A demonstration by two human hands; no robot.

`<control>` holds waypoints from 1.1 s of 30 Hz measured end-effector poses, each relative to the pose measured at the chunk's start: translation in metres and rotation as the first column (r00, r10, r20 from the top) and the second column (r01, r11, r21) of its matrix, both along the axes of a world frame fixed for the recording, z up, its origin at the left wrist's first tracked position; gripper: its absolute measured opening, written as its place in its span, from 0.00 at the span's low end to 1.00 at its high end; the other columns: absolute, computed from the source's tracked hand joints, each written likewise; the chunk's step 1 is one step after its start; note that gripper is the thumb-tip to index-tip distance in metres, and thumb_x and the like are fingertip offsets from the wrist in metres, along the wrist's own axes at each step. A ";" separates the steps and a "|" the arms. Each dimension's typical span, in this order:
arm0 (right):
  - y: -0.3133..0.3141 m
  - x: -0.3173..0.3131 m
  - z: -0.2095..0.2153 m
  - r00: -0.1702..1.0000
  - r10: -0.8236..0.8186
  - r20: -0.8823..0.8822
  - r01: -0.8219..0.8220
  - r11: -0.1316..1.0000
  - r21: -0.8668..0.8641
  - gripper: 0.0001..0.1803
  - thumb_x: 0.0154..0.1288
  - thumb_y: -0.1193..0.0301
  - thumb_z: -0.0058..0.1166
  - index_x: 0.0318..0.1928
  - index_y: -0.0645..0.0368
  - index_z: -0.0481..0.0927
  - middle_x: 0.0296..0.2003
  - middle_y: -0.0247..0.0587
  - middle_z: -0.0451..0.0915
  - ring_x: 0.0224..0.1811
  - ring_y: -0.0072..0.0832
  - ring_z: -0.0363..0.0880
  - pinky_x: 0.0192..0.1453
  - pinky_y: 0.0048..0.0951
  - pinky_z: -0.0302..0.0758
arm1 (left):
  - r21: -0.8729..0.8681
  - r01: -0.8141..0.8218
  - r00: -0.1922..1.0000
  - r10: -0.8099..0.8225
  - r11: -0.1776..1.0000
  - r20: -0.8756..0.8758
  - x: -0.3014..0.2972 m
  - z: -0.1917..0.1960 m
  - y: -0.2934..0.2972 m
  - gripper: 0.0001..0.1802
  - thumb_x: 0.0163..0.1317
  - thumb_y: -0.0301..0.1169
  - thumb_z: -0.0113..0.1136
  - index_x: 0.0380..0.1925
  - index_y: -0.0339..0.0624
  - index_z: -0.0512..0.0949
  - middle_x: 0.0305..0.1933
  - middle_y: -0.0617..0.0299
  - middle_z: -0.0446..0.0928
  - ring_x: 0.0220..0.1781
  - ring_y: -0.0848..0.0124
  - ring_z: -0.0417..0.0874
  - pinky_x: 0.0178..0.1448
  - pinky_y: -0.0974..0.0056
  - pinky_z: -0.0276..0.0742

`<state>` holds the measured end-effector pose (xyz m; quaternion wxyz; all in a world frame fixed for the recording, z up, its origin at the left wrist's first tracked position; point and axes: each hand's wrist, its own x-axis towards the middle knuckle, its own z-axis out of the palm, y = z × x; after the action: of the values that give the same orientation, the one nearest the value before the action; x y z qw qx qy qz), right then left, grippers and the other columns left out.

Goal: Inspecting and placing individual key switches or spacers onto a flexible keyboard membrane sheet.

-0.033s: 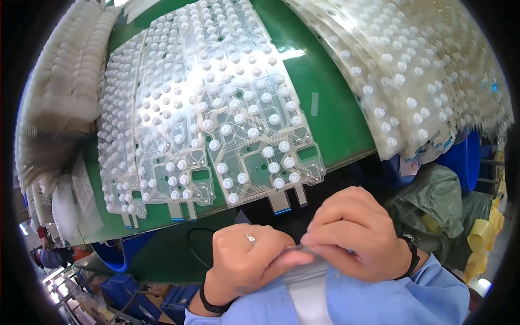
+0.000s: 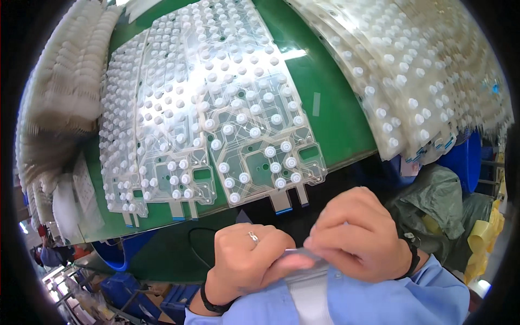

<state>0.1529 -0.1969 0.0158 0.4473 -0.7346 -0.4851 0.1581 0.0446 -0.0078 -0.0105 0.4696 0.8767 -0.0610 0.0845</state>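
**Two hands pinched a thin clear strip below a green tabletop**

The green tabletop (image 2: 325, 103) filled the upper half of the view, its near edge curving from eight o'clock to three o'clock. Clear plastic sheets studded with white rubber domes (image 2: 216, 108) lay spread across its middle, their tabs hanging over the near edge. A bigger heap of the same sheets (image 2: 422, 70) was piled at two o'clock, and a stack of white pieces (image 2: 59, 97) stood at nine o'clock.

The left hand (image 2: 246, 265), a ring on one finger, and the right hand (image 2: 360, 235) were closed together at six o'clock, both grasping a thin clear strip (image 2: 298, 253) between their fingertips, just under the tabletop's edge. The fingers hid most of the strip, so its full shape was hard to tell.

Blue crates (image 2: 135, 295) sat on the floor at seven o'clock, a blue bin (image 2: 466, 157) and a grey-green bag (image 2: 433, 200) at four o'clock. A black cable (image 2: 195, 244) looped beside the left hand.
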 end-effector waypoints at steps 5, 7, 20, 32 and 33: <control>-0.012 0.016 0.007 0.979 -0.199 0.031 0.189 0.961 0.203 0.10 0.54 0.77 0.66 0.37 0.55 0.82 0.38 0.36 0.82 0.41 0.37 0.78 0.48 0.35 0.74 | 0.053 -0.021 0.999 0.019 0.998 0.026 0.005 0.002 0.007 0.23 0.55 0.51 0.67 0.19 0.44 0.74 0.17 0.61 0.70 0.16 0.63 0.74 0.19 0.63 0.66; -0.013 0.022 -0.007 0.952 -0.284 -0.113 0.301 0.933 0.197 0.08 0.57 0.80 0.61 0.38 0.59 0.82 0.37 0.39 0.81 0.39 0.36 0.79 0.45 0.32 0.76 | 0.150 -0.036 0.999 0.032 0.988 0.027 0.006 0.004 0.001 0.22 0.58 0.50 0.64 0.19 0.44 0.74 0.29 0.59 0.81 0.33 0.61 0.82 0.32 0.61 0.71; 0.016 0.040 -0.027 0.835 -0.390 -0.387 0.380 0.919 -0.107 0.03 0.63 0.79 0.58 0.37 0.64 0.80 0.31 0.36 0.78 0.26 0.16 0.74 0.25 0.19 0.67 | 0.236 0.033 0.998 -0.046 0.971 0.050 0.026 -0.017 0.013 0.15 0.50 0.39 0.71 0.19 0.45 0.74 0.49 0.55 0.84 0.62 0.52 0.79 0.61 0.49 0.71; 0.024 0.040 -0.027 0.863 -0.424 -0.276 0.386 0.904 -0.183 0.02 0.62 0.81 0.59 0.36 0.64 0.82 0.30 0.30 0.77 0.22 0.08 0.64 0.22 0.14 0.56 | 0.268 0.066 0.996 -0.081 0.961 0.044 0.026 -0.018 0.016 0.17 0.51 0.43 0.71 0.19 0.46 0.75 0.48 0.58 0.85 0.62 0.53 0.80 0.62 0.50 0.71; 0.024 0.040 -0.027 0.863 -0.426 -0.271 0.389 0.903 -0.180 0.02 0.62 0.81 0.59 0.36 0.64 0.82 0.30 0.30 0.77 0.22 0.09 0.64 0.22 0.14 0.56 | 0.266 0.068 0.996 -0.082 0.961 0.043 0.026 -0.018 0.016 0.17 0.51 0.43 0.71 0.19 0.46 0.75 0.48 0.58 0.85 0.62 0.53 0.79 0.62 0.50 0.71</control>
<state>0.1929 -0.1730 -0.0116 0.4951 -0.8127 -0.2338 0.1994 0.0706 0.0079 -0.0287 0.3494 0.9261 -0.1173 0.0810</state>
